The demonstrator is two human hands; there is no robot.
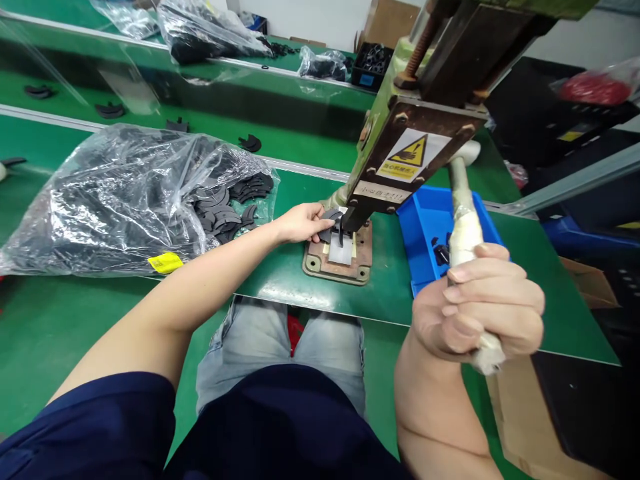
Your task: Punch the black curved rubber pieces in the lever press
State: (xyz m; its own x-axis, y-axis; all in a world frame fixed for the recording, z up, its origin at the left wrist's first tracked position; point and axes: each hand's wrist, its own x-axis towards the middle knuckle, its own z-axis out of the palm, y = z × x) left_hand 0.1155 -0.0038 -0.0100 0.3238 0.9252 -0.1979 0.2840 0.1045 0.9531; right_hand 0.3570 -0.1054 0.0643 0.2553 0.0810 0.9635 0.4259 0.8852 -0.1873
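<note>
My left hand (303, 223) pinches a dark curved plastic piece (329, 230) at the base of a green hand press (377, 127). The piece lies under the press's dark ram (355, 217), above a small pale metal plate (341, 252) on the rusty base plate (361, 273). Part of the piece is hidden by my fingers and the ram. At the right, my right hand (483, 303) is wrapped round the tape-covered lever (463, 200) of the press, which stands raised with its white end up beside the press head.
A clear plastic bag (125, 193) of dark curved pieces lies to the left. Right of the press sits a blue bin (417, 233) with small black parts (441, 253). Behind, loose curved pieces (110, 110) lie on a green surface. A black crate (373, 63) stands at the back.
</note>
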